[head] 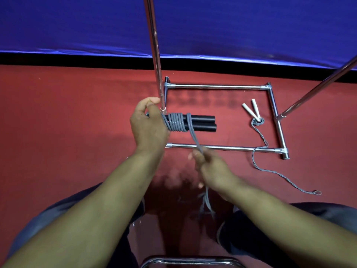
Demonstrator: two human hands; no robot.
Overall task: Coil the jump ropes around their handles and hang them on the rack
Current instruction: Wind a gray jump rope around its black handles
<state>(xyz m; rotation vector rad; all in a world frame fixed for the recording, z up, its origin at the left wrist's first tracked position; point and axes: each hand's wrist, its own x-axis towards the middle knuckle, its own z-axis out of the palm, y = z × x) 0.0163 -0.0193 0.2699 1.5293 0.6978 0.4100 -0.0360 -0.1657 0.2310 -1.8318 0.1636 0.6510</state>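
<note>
My left hand (148,124) grips one end of two black jump-rope handles (202,123) held side by side and pointing right. Several turns of grey rope (176,122) are wound around them next to my fingers. From the coil a taut strand runs down to my right hand (210,166), which pinches it; the loose rest hangs blurred below my wrist. A second jump rope with white handles (251,109) lies on the red floor inside the rack's base, its grey cord (270,167) trailing out to the right. The chrome rack (216,86) stands just behind my hands.
Two chrome uprights rise from the rack base, one (154,55) right behind my left hand and one (318,88) slanting at the right. A blue mat (231,26) lines the back. A chrome chair rail (189,261) shows at the bottom edge between my knees.
</note>
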